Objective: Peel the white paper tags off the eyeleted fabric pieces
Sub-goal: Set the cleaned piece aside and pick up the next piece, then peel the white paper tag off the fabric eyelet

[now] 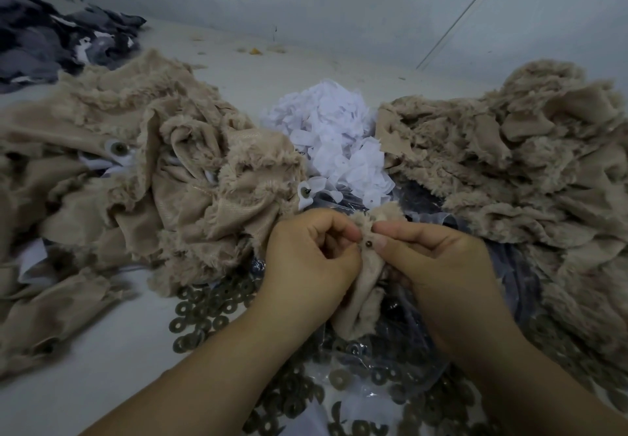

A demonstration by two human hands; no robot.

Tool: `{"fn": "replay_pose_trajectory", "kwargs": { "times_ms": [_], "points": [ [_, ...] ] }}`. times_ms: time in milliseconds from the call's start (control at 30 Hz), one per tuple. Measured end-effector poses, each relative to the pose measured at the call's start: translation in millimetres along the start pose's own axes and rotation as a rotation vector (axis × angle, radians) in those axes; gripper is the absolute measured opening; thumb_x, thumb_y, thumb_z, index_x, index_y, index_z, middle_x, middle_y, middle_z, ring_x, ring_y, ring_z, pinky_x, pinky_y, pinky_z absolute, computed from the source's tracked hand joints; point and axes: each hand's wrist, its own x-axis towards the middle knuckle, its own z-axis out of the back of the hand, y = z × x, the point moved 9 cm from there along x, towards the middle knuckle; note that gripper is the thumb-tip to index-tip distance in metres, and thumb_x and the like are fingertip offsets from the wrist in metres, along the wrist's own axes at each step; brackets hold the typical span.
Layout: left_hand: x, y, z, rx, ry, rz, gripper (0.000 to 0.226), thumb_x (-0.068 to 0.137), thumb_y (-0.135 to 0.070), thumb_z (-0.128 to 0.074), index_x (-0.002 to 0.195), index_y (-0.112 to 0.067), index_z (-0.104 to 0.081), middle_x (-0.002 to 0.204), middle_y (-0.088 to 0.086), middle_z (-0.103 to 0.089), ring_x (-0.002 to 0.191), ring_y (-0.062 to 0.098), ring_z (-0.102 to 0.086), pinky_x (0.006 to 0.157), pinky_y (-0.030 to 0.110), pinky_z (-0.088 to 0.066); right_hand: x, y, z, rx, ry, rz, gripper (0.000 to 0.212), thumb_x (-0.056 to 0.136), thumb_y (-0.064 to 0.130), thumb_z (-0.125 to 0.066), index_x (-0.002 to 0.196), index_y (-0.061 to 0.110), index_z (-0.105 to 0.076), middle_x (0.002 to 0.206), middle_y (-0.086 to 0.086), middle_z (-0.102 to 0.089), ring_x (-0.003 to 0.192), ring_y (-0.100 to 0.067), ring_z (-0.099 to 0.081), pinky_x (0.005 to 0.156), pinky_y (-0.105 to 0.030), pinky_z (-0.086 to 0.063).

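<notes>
Nearest the camera: brown washer rings (217, 313) scattered on the table (102, 350) and over a clear plastic bag (370, 398); both forearms reach in over them.
Hands: left hand (307, 260) and right hand (438, 262) meet at the middle of the view; each is pinched shut on the same beige plush piece (360, 296), fingertips almost touching around its dark eyelet (367, 241).
Piece in hand: long axis runs near to far, top edge at the fingers, tail hanging back toward the wearer; eyelet faces up at the camera; no white tag shows on it, though one could be hidden under the thumbs, so I cannot tell whether this one is already stripped.
Left of the hands: a heap of beige fabric (142, 177); white tags show around two eyelets (119, 148), so by my reading this is the work left.
Beyond the hands: a mound of loose white paper tags (336, 140), touching both heaps; plenty peeled off already.
Right side: another beige plush heap (509, 163), no tags visible; likely the finished pile.
Progress: well under way, I'd judge, not done.
Far left corner: grey patterned cloth (57, 38) against the wall.
</notes>
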Motion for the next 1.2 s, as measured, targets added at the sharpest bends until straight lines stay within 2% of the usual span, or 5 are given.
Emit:
{"fn": "replay_pose_trajectory", "kwargs": {
  "times_ms": [167, 567, 800, 1000, 1200],
  "points": [
    [-11, -37, -6, 0.290, -0.005, -0.414, 0.033, 0.074, 0.010, -0.072, 0.096, -0.015, -0.075, 0.089, -0.002, -0.065, 0.082, 0.002, -0.060, 0.073, 0.010, -0.046, 0, 4, 2, -0.003, -0.015, 0.030, 0.019, 0.084, -0.001, -0.074, 0.095, 0.014, -0.076, 0.075, -0.012, -0.076, 0.071, -0.022, -0.076, 0.062, -0.025, -0.060],
    [5, 0, -6, 0.116, 0.088, -0.013, 0.027, 0.078, 0.003, -0.077, 0.085, -0.023, -0.079, 0.085, -0.007, -0.073, 0.083, 0.004, -0.068, 0.079, 0.022, -0.055, 8, -14, -7, 0.006, 0.138, -0.075, 0.031, 0.090, -0.002, -0.065, 0.098, 0.023, -0.081, 0.102, -0.007, -0.078, 0.101, -0.022, -0.074, 0.087, -0.031, -0.060],
    [25, -20, 8, 0.462, 0.011, -0.145, 0.025, 0.079, 0.006, -0.066, 0.082, -0.018, -0.075, 0.084, -0.011, -0.063, 0.080, -0.001, -0.059, 0.073, 0.006, -0.044, 9, -17, -5, -0.073, 0.133, -0.111, 0.031, 0.091, 0.004, -0.067, 0.096, 0.031, -0.081, 0.099, -0.001, -0.079, 0.098, -0.017, -0.075, 0.085, -0.030, -0.060],
    [63, -22, -20, 0.887, 0.260, -0.208, 0.012, 0.083, 0.003, -0.055, 0.090, -0.006, -0.059, 0.096, 0.008, -0.051, 0.085, 0.029, -0.053, 0.073, 0.046, -0.049, 11, -21, -2, -0.078, 0.095, -0.154, 0.032, 0.089, 0.006, -0.069, 0.091, 0.035, -0.082, 0.101, 0.004, -0.079, 0.101, -0.013, -0.074, 0.087, -0.030, -0.059],
    [86, -4, -63, 0.995, 0.565, -0.246, 0.042, 0.081, 0.006, -0.053, 0.117, -0.013, -0.064, 0.109, 0.008, -0.050, 0.088, 0.031, -0.054, 0.063, 0.042, -0.048, 13, -29, -1, -0.100, 0.087, -0.184, 0.033, 0.090, 0.008, -0.069, 0.088, 0.039, -0.081, 0.097, 0.003, -0.079, 0.094, -0.016, -0.075, 0.084, -0.031, -0.060]
  ]
}}
